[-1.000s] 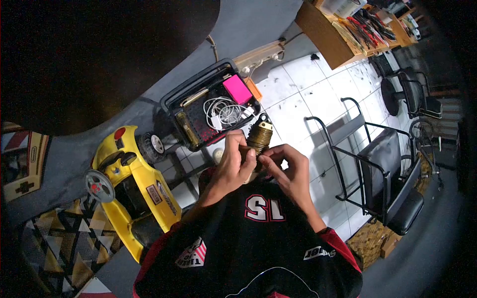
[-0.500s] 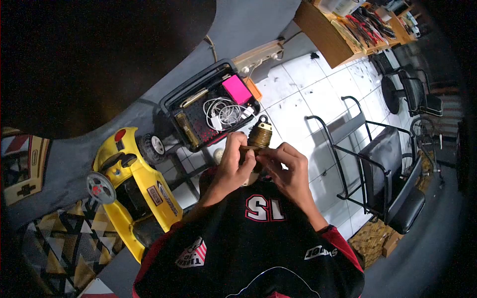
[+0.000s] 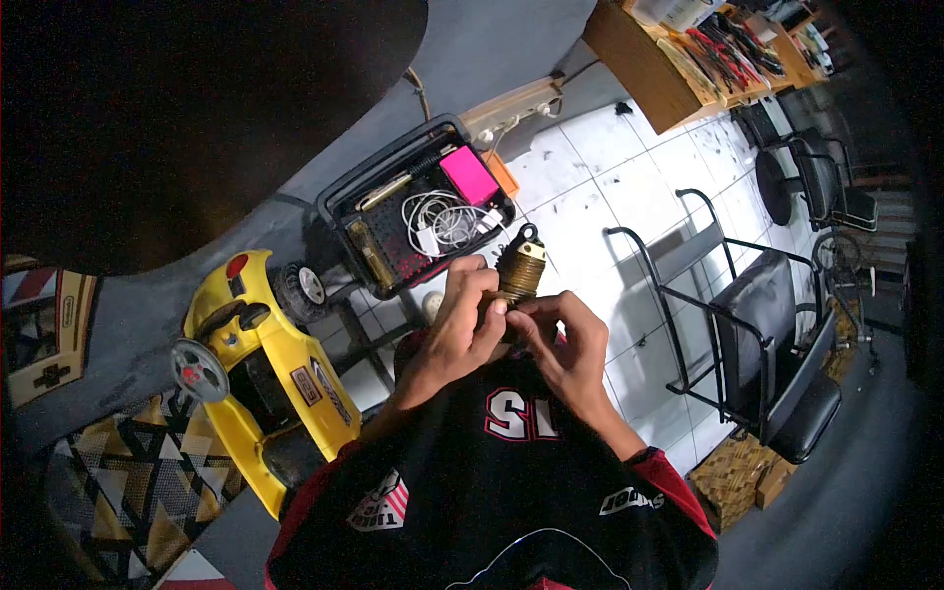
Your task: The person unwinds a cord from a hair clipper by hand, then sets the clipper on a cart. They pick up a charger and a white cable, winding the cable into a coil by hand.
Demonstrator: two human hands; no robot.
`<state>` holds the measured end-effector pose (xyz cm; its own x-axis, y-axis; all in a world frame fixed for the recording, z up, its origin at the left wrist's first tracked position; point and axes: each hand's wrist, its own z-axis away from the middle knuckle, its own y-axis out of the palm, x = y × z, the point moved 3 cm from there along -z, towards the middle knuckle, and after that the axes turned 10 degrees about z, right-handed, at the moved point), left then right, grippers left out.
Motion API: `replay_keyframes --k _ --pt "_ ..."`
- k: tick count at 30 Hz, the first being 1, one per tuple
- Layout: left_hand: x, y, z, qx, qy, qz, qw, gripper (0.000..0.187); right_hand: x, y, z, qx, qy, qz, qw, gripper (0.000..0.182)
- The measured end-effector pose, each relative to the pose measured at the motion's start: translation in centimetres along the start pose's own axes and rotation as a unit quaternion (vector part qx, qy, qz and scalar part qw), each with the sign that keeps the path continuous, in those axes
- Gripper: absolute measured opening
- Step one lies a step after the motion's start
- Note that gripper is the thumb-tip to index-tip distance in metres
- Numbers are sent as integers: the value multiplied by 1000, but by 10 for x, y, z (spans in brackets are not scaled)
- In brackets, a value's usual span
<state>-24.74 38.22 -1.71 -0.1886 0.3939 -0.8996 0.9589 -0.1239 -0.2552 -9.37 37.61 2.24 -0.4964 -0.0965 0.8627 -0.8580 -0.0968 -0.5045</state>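
A ribbed, brass-coloured cylinder (image 3: 521, 271) with a cream cap and a small dark ring at its far end is held up in front of my chest. My left hand (image 3: 458, 320) is closed at its lower left side, thumb and fingers pinching near the bottom edge. From the other side, my right hand (image 3: 568, 334) is also closed, its thumb and bent index finger pressed at the lower edge. The fingers hide the cylinder's near end, so what is there cannot be made out.
Beyond my left hand, a black tray cart (image 3: 337, 228) carries a pink box (image 3: 469, 175) and a coiled white cable (image 3: 440, 222). A yellow toy car (image 3: 285, 369) stands at left. A black metal-framed chair (image 3: 752, 305) is on the right, and a wooden desk (image 3: 644, 69) at the back.
The cylinder has tilted slightly, its ringed end shifting right. Both hands have moved a little, and the right fingers have changed position at the cylinder's lower edge.
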Motion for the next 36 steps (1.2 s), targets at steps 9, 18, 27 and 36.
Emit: replay_keyframes --k 9,18,27,36 --pt "2 3 5 19 30 37 999 45 -18 17 15 -73 53 -114 989 12" --pt "8 3 7 102 17 17 995 64 2 -2 5 -69 -104 79 989 26" --pt "15 9 21 159 -24 65 985 70 -1 -15 -15 125 -193 162 960 28" --pt "3 3 16 156 -29 57 986 78 2 -22 -36 217 -186 173 943 11"
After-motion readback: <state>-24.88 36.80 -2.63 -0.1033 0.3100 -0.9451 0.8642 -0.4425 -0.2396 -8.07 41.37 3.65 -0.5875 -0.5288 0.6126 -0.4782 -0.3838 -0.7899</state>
